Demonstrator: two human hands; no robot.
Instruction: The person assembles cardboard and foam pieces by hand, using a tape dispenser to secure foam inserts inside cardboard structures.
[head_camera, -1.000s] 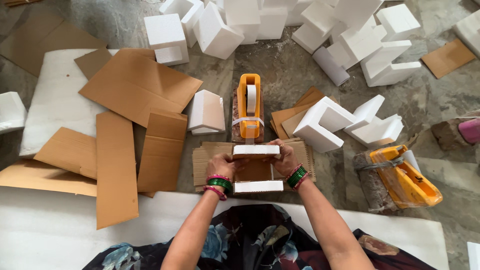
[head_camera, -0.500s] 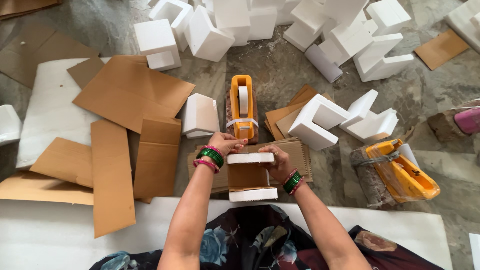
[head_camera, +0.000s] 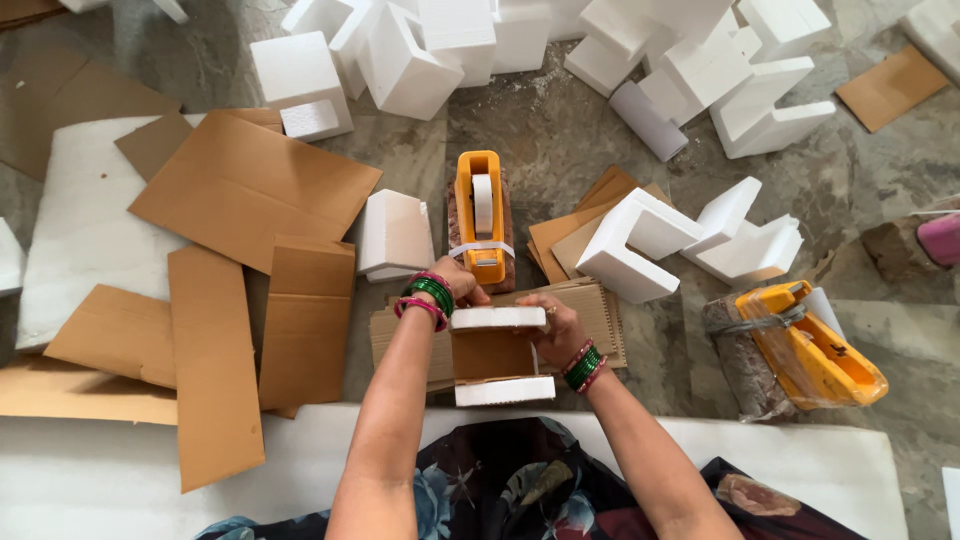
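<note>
Cardboard-wrapped package (head_camera: 490, 355), capped by white foam blocks at its 12 and 6 o'clock ends, sits at frame centre. Left hand (head_camera: 462, 284) reaches to the orange tape dispenser (head_camera: 481, 215) at 12 o'clock; whether it closes on anything cannot be told. Right hand (head_camera: 553, 322) grips the package's upper foam block. Foam ends appear fitted; no tape visible on the package, so sealing seemingly remains. Fingertips are hidden.
</note>
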